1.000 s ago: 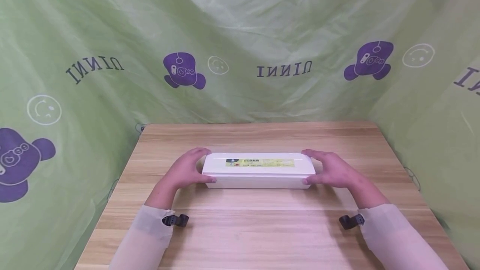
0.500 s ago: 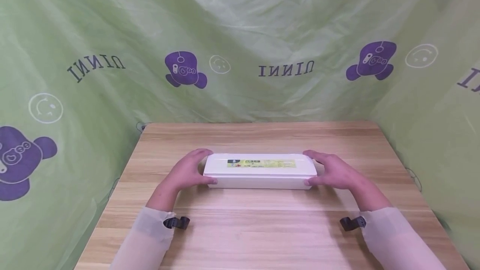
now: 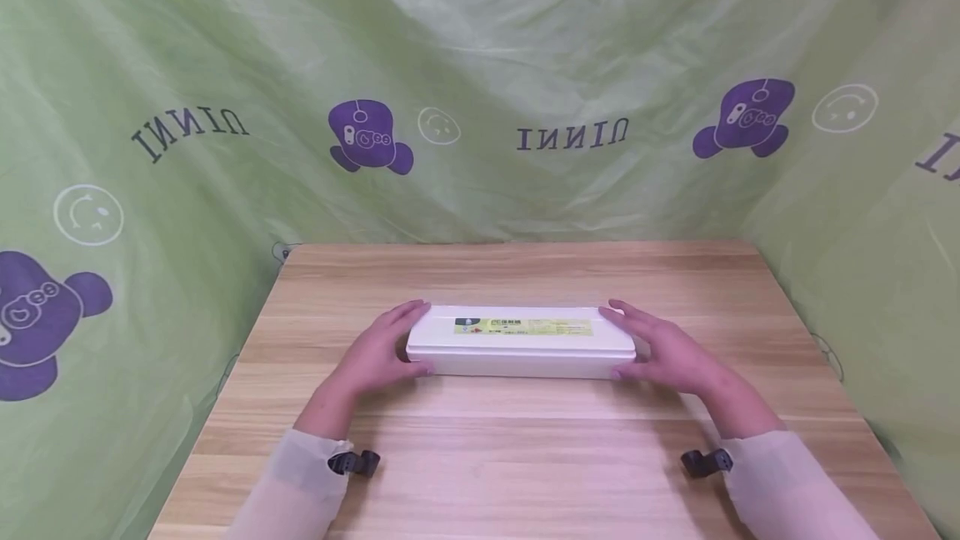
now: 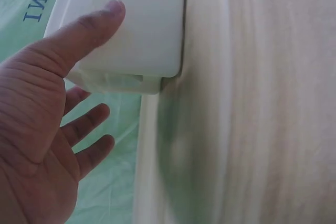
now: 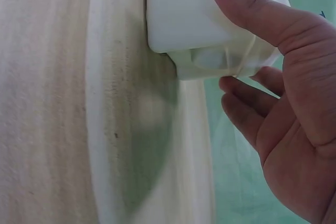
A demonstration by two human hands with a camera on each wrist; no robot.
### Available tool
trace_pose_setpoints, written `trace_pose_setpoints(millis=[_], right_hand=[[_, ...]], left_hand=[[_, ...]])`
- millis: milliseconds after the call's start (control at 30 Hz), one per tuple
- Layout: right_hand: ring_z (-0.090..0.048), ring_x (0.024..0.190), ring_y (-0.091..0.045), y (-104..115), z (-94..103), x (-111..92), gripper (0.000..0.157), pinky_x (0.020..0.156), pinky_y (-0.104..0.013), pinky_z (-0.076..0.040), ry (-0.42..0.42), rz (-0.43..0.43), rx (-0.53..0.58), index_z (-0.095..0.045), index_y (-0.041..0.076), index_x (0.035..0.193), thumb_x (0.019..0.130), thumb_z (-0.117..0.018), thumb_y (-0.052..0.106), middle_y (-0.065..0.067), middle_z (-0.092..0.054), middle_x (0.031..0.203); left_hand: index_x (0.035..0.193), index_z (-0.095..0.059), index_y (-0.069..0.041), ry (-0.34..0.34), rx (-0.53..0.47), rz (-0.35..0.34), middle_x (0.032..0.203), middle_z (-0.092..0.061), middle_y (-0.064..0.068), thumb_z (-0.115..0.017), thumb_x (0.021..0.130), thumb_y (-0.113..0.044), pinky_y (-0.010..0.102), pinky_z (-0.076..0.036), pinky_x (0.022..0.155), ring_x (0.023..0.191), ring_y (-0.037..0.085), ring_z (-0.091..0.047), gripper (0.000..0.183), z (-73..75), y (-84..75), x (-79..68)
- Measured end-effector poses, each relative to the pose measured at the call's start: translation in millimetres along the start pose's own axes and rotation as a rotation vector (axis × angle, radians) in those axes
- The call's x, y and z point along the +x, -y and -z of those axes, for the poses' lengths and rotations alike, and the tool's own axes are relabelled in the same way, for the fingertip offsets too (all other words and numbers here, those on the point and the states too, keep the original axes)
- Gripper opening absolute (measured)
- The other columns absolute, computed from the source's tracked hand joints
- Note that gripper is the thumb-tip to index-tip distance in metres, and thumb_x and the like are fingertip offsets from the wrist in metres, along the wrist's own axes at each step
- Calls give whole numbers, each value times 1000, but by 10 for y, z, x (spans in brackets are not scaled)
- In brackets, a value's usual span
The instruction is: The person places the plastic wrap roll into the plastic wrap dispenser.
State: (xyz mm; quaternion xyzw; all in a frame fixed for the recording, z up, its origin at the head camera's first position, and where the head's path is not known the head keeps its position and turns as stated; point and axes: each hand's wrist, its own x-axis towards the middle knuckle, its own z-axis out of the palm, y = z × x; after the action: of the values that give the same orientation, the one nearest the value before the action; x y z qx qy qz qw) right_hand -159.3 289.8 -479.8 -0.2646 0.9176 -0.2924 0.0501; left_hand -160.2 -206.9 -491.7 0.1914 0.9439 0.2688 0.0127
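Note:
A long white cling film box (image 3: 525,344) with a yellow-green label on its lid lies crosswise on the wooden table (image 3: 495,457). My left hand (image 3: 378,357) holds its left end, thumb along the front face and fingers at the back corner. At the right end, my right hand (image 3: 667,352) grips in the same way. In the left wrist view the thumb (image 4: 97,30) lies over the box's front (image 4: 152,30), and the other fingers hang free or pass behind it. The right wrist view shows the right thumb (image 5: 252,11) at the front and fingertips near the end.
A green curtain (image 3: 495,32) with purple cartoon figures hangs behind the table and along both sides. Each sleeve bears a small black camera at the wrist, the left camera (image 3: 356,463) and the right camera (image 3: 705,463).
Both wrists and thumbs have shifted slightly toward me. The fingertips have moved inward at the lid's back corners. The box stays in nearly the same place, still closed.

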Motion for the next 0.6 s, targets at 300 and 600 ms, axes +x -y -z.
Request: trace_pose_setpoints(millis=[300, 600], right_hand=[[-36, 145, -52, -1, -100, -49, 92, 111, -70, -35, -51, -19, -15, -37, 25, 162, 85, -87, 37, -18, -29, 167], [-45, 138, -53, 14, -192, -89, 89, 108, -66, -42, -112, 19, -103, -35, 21, 163, 90, -83, 34, -17, -28, 168]], left_hand=[[162, -38, -24, -42, 41, -6, 166, -36, -4, -90, 77, -49, 53, -30, 122, 150, 30, -36, 103, -58, 9, -27], [161, -40, -24, -63, 81, -23, 165, -39, -2, -88, 78, -54, 54, -31, 121, 148, 35, -40, 101, -63, -3, -41]])
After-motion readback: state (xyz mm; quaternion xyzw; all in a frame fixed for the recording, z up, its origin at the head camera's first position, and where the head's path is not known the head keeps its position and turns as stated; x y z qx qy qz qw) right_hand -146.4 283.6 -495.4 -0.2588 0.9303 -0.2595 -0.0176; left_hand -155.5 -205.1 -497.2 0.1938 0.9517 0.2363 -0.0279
